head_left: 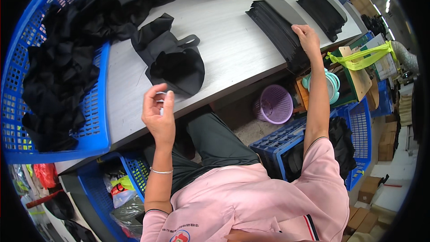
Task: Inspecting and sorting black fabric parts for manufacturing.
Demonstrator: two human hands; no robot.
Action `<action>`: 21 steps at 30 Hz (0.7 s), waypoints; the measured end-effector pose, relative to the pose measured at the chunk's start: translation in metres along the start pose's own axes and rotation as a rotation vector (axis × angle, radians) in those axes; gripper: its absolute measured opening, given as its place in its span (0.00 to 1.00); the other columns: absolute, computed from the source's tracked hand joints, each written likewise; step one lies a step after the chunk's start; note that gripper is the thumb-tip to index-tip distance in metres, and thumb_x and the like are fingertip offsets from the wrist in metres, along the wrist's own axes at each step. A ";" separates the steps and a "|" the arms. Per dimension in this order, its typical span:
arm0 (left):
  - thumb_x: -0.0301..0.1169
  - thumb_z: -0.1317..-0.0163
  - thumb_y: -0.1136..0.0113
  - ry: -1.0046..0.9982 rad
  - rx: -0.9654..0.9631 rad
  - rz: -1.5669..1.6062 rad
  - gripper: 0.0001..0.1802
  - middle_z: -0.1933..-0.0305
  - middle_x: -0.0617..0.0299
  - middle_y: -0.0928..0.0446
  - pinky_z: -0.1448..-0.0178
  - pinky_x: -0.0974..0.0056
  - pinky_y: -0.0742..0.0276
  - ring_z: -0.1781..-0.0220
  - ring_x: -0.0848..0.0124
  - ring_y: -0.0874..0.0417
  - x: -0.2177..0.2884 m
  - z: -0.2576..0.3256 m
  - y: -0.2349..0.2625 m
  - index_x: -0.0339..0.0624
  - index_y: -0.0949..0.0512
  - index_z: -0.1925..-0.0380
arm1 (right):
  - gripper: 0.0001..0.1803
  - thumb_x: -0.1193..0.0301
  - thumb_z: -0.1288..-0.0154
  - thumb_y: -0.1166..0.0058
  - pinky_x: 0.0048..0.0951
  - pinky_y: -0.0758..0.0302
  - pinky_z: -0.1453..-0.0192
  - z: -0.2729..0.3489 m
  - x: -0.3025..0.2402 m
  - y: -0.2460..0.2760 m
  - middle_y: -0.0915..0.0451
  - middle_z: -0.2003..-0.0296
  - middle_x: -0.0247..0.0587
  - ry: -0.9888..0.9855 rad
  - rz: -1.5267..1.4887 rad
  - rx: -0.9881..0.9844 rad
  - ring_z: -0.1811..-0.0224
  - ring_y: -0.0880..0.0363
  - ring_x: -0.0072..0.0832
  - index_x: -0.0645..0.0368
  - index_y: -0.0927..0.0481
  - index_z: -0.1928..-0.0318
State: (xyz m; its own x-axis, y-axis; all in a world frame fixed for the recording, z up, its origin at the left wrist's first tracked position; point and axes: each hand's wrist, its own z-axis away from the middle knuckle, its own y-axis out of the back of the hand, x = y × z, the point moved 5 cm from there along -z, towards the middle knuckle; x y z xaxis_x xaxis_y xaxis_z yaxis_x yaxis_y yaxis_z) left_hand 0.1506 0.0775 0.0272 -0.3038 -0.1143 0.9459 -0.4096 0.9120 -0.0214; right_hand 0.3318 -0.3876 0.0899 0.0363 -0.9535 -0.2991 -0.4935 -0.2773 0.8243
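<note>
My right hand [308,40], arm stretched out, has its fingers closed on the edge of the top dark fabric piece [283,11] of a fanned stack [275,29] on the table. My left hand [159,114] is raised at the table's near edge with fingers curled and thumb apart; a small pale patch shows between them, and I cannot make out what it is. Just beyond it lies a black sewn fabric item [172,62] with a loop strap [189,41], its mouth gaping toward me. The left hand seems apart from it.
A blue basket [105,121] heaped with black fabric [62,76] flanks the grey table [224,31] on the left. A second dark stack [322,13] lies far right. Below are a purple bin [274,104] and a blue crate [268,150]. A turquoise round object [330,86] stands right.
</note>
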 end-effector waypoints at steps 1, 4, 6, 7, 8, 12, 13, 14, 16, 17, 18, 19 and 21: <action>0.22 0.35 0.36 0.028 -0.052 0.048 0.12 0.53 0.64 0.22 0.59 0.76 0.26 0.61 0.81 0.24 0.000 0.006 -0.006 0.35 0.20 0.53 | 0.16 0.57 0.32 0.41 0.41 0.23 0.50 0.003 -0.003 0.007 0.17 0.61 0.42 0.026 -0.027 0.126 0.57 0.17 0.45 0.55 0.11 0.57; 0.25 0.32 0.38 0.203 -0.236 0.191 0.10 0.53 0.64 0.21 0.57 0.74 0.24 0.58 0.79 0.21 -0.007 0.027 -0.030 0.36 0.20 0.52 | 0.07 0.65 0.34 0.40 0.37 0.21 0.61 0.055 -0.076 0.015 0.20 0.66 0.38 0.363 0.316 0.362 0.64 0.19 0.37 0.54 0.17 0.65; 0.33 0.27 0.44 0.330 -0.399 0.311 0.15 0.49 0.59 0.20 0.55 0.71 0.22 0.54 0.75 0.18 -0.015 0.043 -0.051 0.35 0.21 0.47 | 0.07 0.66 0.35 0.40 0.32 0.23 0.67 0.108 -0.129 0.019 0.24 0.69 0.35 0.458 0.379 0.329 0.67 0.22 0.32 0.54 0.20 0.60; 0.39 0.23 0.49 0.367 -0.469 0.352 0.20 0.46 0.55 0.20 0.53 0.69 0.21 0.51 0.72 0.17 -0.025 0.050 -0.059 0.34 0.23 0.43 | 0.09 0.66 0.34 0.40 0.32 0.24 0.67 0.135 -0.153 0.013 0.25 0.70 0.35 0.464 0.331 0.277 0.67 0.22 0.32 0.57 0.20 0.57; 0.44 0.23 0.52 0.458 -0.525 0.490 0.25 0.41 0.54 0.23 0.48 0.66 0.21 0.45 0.70 0.19 -0.033 0.059 -0.072 0.35 0.27 0.38 | 0.11 0.67 0.34 0.41 0.31 0.24 0.67 0.160 -0.171 0.013 0.25 0.70 0.35 0.474 0.297 0.191 0.67 0.23 0.31 0.58 0.20 0.55; 0.61 0.26 0.57 0.761 -0.707 0.790 0.38 0.31 0.56 0.32 0.29 0.59 0.34 0.33 0.67 0.29 -0.056 0.094 -0.123 0.41 0.35 0.30 | 0.16 0.72 0.34 0.41 0.32 0.23 0.68 0.230 -0.205 0.016 0.25 0.69 0.38 0.434 -0.016 -0.031 0.69 0.20 0.32 0.61 0.21 0.47; 0.64 0.28 0.57 0.833 -0.777 0.866 0.40 0.32 0.58 0.31 0.28 0.59 0.35 0.33 0.67 0.29 -0.056 0.096 -0.130 0.43 0.33 0.31 | 0.16 0.74 0.34 0.41 0.32 0.23 0.68 0.241 -0.209 0.017 0.24 0.69 0.40 0.411 -0.130 -0.087 0.69 0.19 0.33 0.62 0.20 0.46; 0.69 0.36 0.50 1.003 -0.714 0.871 0.43 0.37 0.63 0.27 0.29 0.61 0.34 0.34 0.69 0.28 -0.061 0.102 -0.128 0.46 0.29 0.35 | 0.16 0.75 0.34 0.41 0.33 0.22 0.68 0.250 -0.213 0.019 0.24 0.68 0.41 0.368 -0.207 -0.146 0.68 0.18 0.35 0.62 0.20 0.45; 0.70 0.40 0.47 0.959 -0.753 0.949 0.45 0.39 0.63 0.25 0.29 0.60 0.33 0.34 0.69 0.28 -0.062 0.104 -0.130 0.46 0.28 0.36 | 0.16 0.77 0.33 0.41 0.31 0.24 0.67 0.267 -0.213 0.025 0.23 0.68 0.45 0.278 -0.417 -0.201 0.68 0.18 0.37 0.63 0.20 0.45; 0.71 0.44 0.43 0.906 -0.792 1.024 0.46 0.41 0.64 0.24 0.28 0.60 0.33 0.35 0.69 0.27 -0.060 0.103 -0.132 0.46 0.27 0.38 | 0.16 0.77 0.33 0.41 0.31 0.24 0.67 0.272 -0.213 0.029 0.23 0.68 0.45 0.273 -0.415 -0.209 0.68 0.18 0.37 0.63 0.20 0.45; 0.72 0.50 0.41 0.898 -0.817 1.064 0.50 0.40 0.62 0.24 0.30 0.60 0.29 0.36 0.69 0.25 -0.059 0.101 -0.131 0.44 0.27 0.38 | 0.15 0.77 0.32 0.42 0.29 0.25 0.67 0.276 -0.211 0.032 0.23 0.68 0.45 0.197 -0.590 -0.276 0.69 0.20 0.35 0.64 0.20 0.46; 0.72 0.50 0.41 0.910 -0.812 1.065 0.50 0.40 0.62 0.24 0.30 0.60 0.29 0.36 0.69 0.25 -0.060 0.101 -0.130 0.44 0.27 0.38 | 0.14 0.77 0.31 0.42 0.27 0.26 0.66 0.281 -0.208 0.033 0.23 0.67 0.45 0.116 -0.764 -0.343 0.70 0.22 0.34 0.65 0.20 0.46; 0.74 0.54 0.42 0.855 -0.958 1.263 0.53 0.41 0.60 0.23 0.33 0.59 0.25 0.38 0.68 0.23 -0.050 0.102 -0.130 0.42 0.27 0.39 | 0.12 0.76 0.29 0.44 0.24 0.29 0.64 0.285 -0.201 0.032 0.22 0.67 0.43 0.035 -0.863 -0.392 0.70 0.26 0.29 0.66 0.19 0.47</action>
State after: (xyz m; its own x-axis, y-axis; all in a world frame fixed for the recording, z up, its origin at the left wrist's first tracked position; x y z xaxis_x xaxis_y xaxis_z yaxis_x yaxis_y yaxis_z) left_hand 0.1315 -0.0751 -0.0506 0.6028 0.6887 0.4029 0.3757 0.2004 -0.9048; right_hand 0.0608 -0.1713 0.0397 0.2817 -0.4018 -0.8713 0.0425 -0.9020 0.4297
